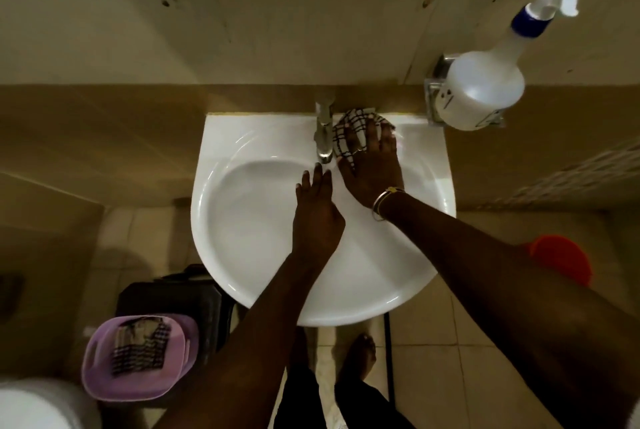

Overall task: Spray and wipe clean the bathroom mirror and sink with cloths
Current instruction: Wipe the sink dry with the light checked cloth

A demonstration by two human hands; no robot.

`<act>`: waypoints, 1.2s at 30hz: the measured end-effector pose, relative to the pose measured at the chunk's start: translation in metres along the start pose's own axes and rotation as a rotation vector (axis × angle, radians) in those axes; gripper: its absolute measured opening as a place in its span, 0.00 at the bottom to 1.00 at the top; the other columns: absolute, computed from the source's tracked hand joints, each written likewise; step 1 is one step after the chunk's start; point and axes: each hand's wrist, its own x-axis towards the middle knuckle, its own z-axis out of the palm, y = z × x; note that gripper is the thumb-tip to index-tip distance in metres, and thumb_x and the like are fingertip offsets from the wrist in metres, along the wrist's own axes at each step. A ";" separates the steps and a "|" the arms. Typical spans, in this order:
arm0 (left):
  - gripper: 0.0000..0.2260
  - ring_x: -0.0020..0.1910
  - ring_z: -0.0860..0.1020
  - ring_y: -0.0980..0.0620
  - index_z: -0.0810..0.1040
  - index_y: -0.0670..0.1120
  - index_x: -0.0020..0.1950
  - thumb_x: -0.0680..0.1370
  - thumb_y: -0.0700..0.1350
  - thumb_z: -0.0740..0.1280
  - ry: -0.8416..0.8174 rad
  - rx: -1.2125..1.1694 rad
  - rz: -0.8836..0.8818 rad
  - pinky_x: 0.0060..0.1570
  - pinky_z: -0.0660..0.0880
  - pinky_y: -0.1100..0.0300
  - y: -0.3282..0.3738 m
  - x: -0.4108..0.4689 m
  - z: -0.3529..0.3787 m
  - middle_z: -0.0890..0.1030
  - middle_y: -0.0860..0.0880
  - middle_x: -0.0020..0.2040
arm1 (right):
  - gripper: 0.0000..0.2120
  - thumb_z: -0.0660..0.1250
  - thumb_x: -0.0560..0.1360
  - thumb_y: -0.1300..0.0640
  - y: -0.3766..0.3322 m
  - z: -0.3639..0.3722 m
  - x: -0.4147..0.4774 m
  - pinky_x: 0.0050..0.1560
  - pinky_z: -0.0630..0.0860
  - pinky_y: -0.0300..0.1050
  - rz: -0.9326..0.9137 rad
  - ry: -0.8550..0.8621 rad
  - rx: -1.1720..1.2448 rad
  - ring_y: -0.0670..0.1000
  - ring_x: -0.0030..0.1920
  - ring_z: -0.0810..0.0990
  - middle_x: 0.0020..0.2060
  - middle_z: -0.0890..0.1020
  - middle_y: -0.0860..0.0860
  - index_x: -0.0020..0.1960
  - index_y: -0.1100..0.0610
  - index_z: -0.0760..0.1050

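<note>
A white sink (242, 220) hangs on the wall below me, with a chrome tap (323, 132) at its back rim. My right hand (372, 168) presses a black-and-white checked cloth (349, 132) flat on the rim just right of the tap. My left hand (317, 217) hovers over the basin with fingers straight and together, holding nothing, its fingertips near the tap's spout. A white spray bottle (485, 89) with a blue collar stands in a metal holder on the wall at the upper right. The mirror is out of view.
A purple plastic basket (104, 369) holding another checked cloth sits on the floor at lower left, beside a dark bin (173, 293). An orange bucket (561, 262) stands on the floor at right. My feet (360, 359) are under the sink's front edge.
</note>
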 end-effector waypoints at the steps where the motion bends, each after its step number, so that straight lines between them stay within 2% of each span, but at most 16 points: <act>1: 0.30 0.81 0.50 0.41 0.60 0.42 0.80 0.79 0.35 0.64 -0.009 0.007 -0.004 0.78 0.56 0.41 -0.006 0.000 -0.004 0.56 0.43 0.82 | 0.32 0.52 0.82 0.39 0.004 0.002 0.000 0.80 0.52 0.67 -0.030 0.001 -0.013 0.69 0.80 0.53 0.81 0.56 0.64 0.82 0.52 0.58; 4: 0.33 0.81 0.48 0.41 0.59 0.41 0.80 0.77 0.39 0.68 -0.035 0.011 -0.013 0.79 0.52 0.44 -0.017 0.002 -0.018 0.54 0.43 0.82 | 0.32 0.52 0.82 0.39 0.020 0.002 0.001 0.79 0.53 0.67 -0.142 -0.034 -0.065 0.68 0.80 0.53 0.81 0.57 0.63 0.82 0.51 0.57; 6: 0.32 0.81 0.48 0.40 0.59 0.40 0.80 0.78 0.37 0.66 -0.029 -0.008 -0.015 0.80 0.51 0.44 -0.018 0.002 -0.025 0.54 0.42 0.82 | 0.32 0.53 0.82 0.39 0.023 -0.001 0.001 0.79 0.54 0.67 -0.150 -0.047 -0.078 0.68 0.80 0.53 0.81 0.56 0.62 0.82 0.51 0.57; 9: 0.30 0.81 0.49 0.39 0.60 0.39 0.80 0.78 0.35 0.63 -0.012 -0.024 -0.017 0.80 0.51 0.43 -0.020 0.001 -0.030 0.55 0.41 0.82 | 0.31 0.55 0.82 0.41 0.011 -0.002 -0.005 0.80 0.54 0.66 -0.098 0.005 -0.027 0.68 0.80 0.53 0.81 0.57 0.62 0.82 0.52 0.58; 13: 0.29 0.81 0.49 0.40 0.60 0.39 0.80 0.79 0.35 0.63 -0.017 -0.028 -0.039 0.79 0.52 0.43 -0.024 0.001 -0.031 0.55 0.42 0.82 | 0.30 0.53 0.83 0.45 -0.015 0.008 -0.021 0.79 0.53 0.66 -0.039 0.092 0.018 0.67 0.81 0.53 0.81 0.56 0.63 0.83 0.54 0.56; 19: 0.25 0.81 0.52 0.41 0.62 0.41 0.79 0.81 0.35 0.59 0.054 -0.060 -0.106 0.79 0.54 0.44 -0.034 -0.004 -0.039 0.58 0.42 0.81 | 0.28 0.56 0.80 0.48 -0.077 0.023 -0.041 0.78 0.50 0.71 0.143 0.159 0.205 0.74 0.79 0.50 0.80 0.57 0.67 0.77 0.56 0.68; 21: 0.25 0.81 0.53 0.42 0.62 0.42 0.79 0.82 0.34 0.57 0.079 -0.052 -0.127 0.80 0.53 0.46 -0.040 -0.004 -0.045 0.59 0.43 0.81 | 0.29 0.53 0.80 0.47 -0.093 0.031 -0.041 0.78 0.49 0.72 0.163 0.164 0.212 0.74 0.79 0.48 0.80 0.56 0.67 0.79 0.54 0.65; 23: 0.25 0.81 0.54 0.43 0.63 0.42 0.79 0.82 0.33 0.56 0.090 -0.058 -0.145 0.80 0.52 0.48 -0.044 -0.006 -0.053 0.60 0.43 0.81 | 0.28 0.55 0.81 0.47 -0.107 0.037 -0.042 0.78 0.52 0.73 0.134 0.177 0.219 0.74 0.79 0.48 0.80 0.56 0.67 0.79 0.53 0.64; 26: 0.25 0.78 0.62 0.42 0.64 0.43 0.78 0.81 0.34 0.57 0.100 -0.122 -0.216 0.78 0.59 0.47 -0.057 -0.009 -0.064 0.65 0.42 0.79 | 0.26 0.61 0.81 0.51 -0.123 0.040 -0.043 0.76 0.58 0.72 -0.042 0.188 0.221 0.71 0.79 0.49 0.80 0.58 0.65 0.79 0.53 0.66; 28: 0.24 0.73 0.70 0.42 0.67 0.43 0.77 0.81 0.34 0.58 0.115 -0.172 -0.262 0.73 0.67 0.45 -0.068 -0.011 -0.070 0.71 0.42 0.75 | 0.26 0.62 0.81 0.52 -0.122 0.042 -0.033 0.77 0.56 0.72 -0.229 0.200 0.125 0.69 0.79 0.50 0.79 0.61 0.64 0.78 0.53 0.67; 31: 0.22 0.54 0.81 0.47 0.71 0.44 0.74 0.80 0.33 0.58 0.089 -0.218 -0.324 0.60 0.77 0.53 -0.078 -0.018 -0.084 0.81 0.43 0.61 | 0.24 0.58 0.82 0.55 -0.105 0.041 -0.008 0.79 0.50 0.70 -0.550 0.197 -0.066 0.72 0.79 0.55 0.79 0.64 0.60 0.77 0.52 0.68; 32: 0.21 0.48 0.80 0.50 0.72 0.43 0.72 0.79 0.33 0.57 0.072 -0.237 -0.355 0.55 0.78 0.57 -0.078 -0.021 -0.090 0.82 0.43 0.57 | 0.24 0.55 0.82 0.57 -0.098 0.040 -0.002 0.79 0.48 0.70 -0.653 0.172 -0.111 0.71 0.79 0.55 0.79 0.64 0.59 0.78 0.53 0.67; 33: 0.21 0.46 0.78 0.52 0.72 0.42 0.72 0.80 0.33 0.57 0.060 -0.256 -0.396 0.52 0.76 0.60 -0.080 -0.022 -0.094 0.82 0.42 0.56 | 0.26 0.53 0.81 0.59 -0.094 0.039 0.004 0.79 0.46 0.69 -0.743 0.145 -0.148 0.71 0.79 0.54 0.80 0.62 0.58 0.79 0.53 0.64; 36: 0.22 0.50 0.74 0.55 0.70 0.42 0.75 0.81 0.34 0.57 0.055 -0.328 -0.482 0.53 0.69 0.64 -0.082 -0.021 -0.100 0.80 0.43 0.61 | 0.27 0.55 0.82 0.59 -0.098 0.041 0.024 0.81 0.42 0.63 -0.872 0.154 -0.155 0.65 0.81 0.53 0.80 0.62 0.55 0.81 0.54 0.59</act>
